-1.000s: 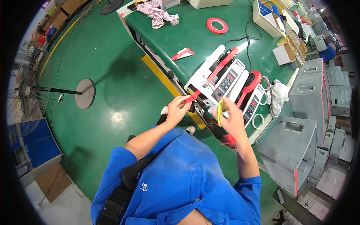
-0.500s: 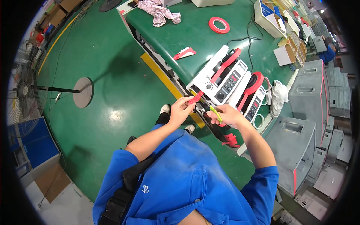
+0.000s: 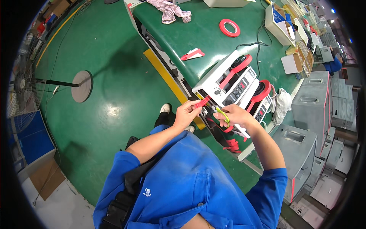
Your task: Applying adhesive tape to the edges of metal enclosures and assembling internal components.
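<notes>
My left hand (image 3: pixel 187 114) pinches the end of a red tape strip (image 3: pixel 203 102) that comes out of the front of a white tape dispenser (image 3: pixel 217 81). Close to its right, my right hand (image 3: pixel 237 115) grips scissors with yellow-green handles (image 3: pixel 227 119). The blades lie near the tape, but I cannot make out whether they touch it. A second white dispenser (image 3: pixel 263 110) stands beside the first, partly behind my right hand. Each dispenser carries a red tape roll. Below the scissors, a bunch of red tape pieces (image 3: pixel 232 146) clings near the table corner.
On the green table (image 3: pixel 183 34) lie a red tape roll (image 3: pixel 229 28), a red-and-white piece (image 3: pixel 193 54), a patterned cloth (image 3: pixel 169 10) and white gloves (image 3: pixel 282 106). Grey metal cabinets (image 3: pixel 295 147) stand at right. A standing fan's round base (image 3: pixel 82 86) is at left.
The view has shifted slightly, so the table and dispensers sit a little further right and lower. Both hands stay beside the dispenser's outlet, still holding the tape strip and the scissors.
</notes>
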